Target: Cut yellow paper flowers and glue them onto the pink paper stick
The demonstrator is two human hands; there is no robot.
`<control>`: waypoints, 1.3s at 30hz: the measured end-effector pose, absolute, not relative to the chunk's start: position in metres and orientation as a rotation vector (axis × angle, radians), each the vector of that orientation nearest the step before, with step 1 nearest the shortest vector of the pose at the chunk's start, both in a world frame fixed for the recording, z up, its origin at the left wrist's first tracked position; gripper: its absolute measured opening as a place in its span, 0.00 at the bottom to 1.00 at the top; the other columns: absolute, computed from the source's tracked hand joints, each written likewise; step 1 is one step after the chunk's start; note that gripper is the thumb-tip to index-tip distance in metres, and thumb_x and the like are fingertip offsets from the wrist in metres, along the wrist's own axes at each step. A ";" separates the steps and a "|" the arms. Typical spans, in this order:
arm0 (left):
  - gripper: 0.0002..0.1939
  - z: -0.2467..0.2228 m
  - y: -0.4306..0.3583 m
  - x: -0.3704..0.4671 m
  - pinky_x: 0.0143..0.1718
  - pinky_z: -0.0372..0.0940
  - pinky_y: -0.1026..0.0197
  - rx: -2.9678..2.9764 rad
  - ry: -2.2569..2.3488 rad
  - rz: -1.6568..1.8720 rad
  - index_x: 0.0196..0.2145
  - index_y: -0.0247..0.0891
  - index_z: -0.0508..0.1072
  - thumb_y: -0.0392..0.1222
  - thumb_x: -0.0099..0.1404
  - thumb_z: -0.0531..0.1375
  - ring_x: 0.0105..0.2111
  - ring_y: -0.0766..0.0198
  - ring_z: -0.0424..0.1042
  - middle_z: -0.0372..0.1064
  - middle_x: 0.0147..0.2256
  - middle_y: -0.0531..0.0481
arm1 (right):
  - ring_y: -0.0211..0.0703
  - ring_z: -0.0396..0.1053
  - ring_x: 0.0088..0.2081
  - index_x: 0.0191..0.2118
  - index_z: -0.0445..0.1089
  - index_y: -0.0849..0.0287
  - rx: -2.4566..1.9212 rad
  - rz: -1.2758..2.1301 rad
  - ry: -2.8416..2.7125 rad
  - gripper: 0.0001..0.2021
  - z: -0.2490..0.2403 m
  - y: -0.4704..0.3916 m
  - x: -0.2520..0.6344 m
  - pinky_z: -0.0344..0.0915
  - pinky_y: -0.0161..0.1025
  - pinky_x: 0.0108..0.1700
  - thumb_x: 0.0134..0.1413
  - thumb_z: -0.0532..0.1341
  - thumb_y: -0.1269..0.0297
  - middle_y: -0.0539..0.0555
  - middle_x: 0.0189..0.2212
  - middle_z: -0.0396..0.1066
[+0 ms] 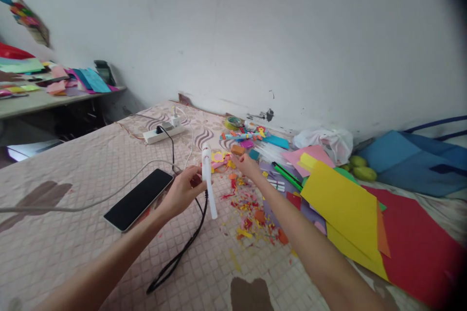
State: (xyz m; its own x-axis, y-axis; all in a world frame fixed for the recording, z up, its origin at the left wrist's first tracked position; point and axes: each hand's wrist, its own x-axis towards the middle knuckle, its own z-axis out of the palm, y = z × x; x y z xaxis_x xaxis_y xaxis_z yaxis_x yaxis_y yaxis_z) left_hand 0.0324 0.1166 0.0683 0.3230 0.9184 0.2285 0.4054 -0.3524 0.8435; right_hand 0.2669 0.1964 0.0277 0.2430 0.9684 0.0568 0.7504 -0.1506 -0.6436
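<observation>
My left hand (186, 188) is closed around a white glue gun (206, 160), with a translucent white stick (211, 199) slanting down from it and a black cord (200, 226) trailing below. To its right, my right hand (247, 165) pinches a small orange-brown piece (238, 150) between its fingertips. Pink and yellow paper shapes (219, 157) lie between the two hands. A black-screened phone (138, 199) rests flat on the patterned cloth, left of my left hand.
A power strip (164, 134) with plugs stands at the back left. Paper scraps (255, 216) lie below my right hand. Yellow sheets (343, 204), red sheets (416, 238), a plastic bag (324, 143) and green fruit (365, 173) are at the right. Another table (54, 99) is far left.
</observation>
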 end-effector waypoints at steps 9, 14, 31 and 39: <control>0.06 0.057 0.121 0.029 0.28 0.57 0.65 1.941 1.138 0.986 0.30 0.36 0.67 0.42 0.59 0.57 0.26 0.70 0.60 0.60 0.29 0.53 | 0.52 0.71 0.36 0.33 0.64 0.58 -2.136 0.412 -1.667 0.18 0.017 0.212 0.258 0.59 0.37 0.30 0.45 0.59 0.47 0.59 0.30 0.73; 0.08 0.051 0.122 0.028 0.27 0.57 0.66 1.916 1.134 0.996 0.30 0.36 0.66 0.44 0.58 0.58 0.26 0.69 0.59 0.60 0.29 0.53 | 0.49 0.71 0.33 0.32 0.65 0.58 -2.112 0.388 -1.685 0.12 0.011 0.215 0.261 0.58 0.35 0.29 0.45 0.60 0.55 0.57 0.30 0.73; 0.06 0.053 0.115 0.027 0.27 0.57 0.65 1.899 1.119 0.990 0.32 0.36 0.67 0.42 0.59 0.57 0.26 0.69 0.59 0.60 0.30 0.53 | 0.39 0.69 0.35 0.36 0.69 0.63 -1.765 0.418 -1.841 0.09 0.002 0.192 0.266 0.66 0.43 0.40 0.58 0.57 0.62 0.52 0.33 0.71; 0.08 0.054 0.114 0.027 0.28 0.57 0.65 1.906 1.128 0.963 0.34 0.36 0.67 0.43 0.59 0.57 0.26 0.69 0.60 0.61 0.32 0.52 | 0.40 0.69 0.33 0.33 0.72 0.61 -1.727 0.423 -1.860 0.06 0.000 0.195 0.261 0.63 0.39 0.38 0.52 0.57 0.71 0.51 0.30 0.73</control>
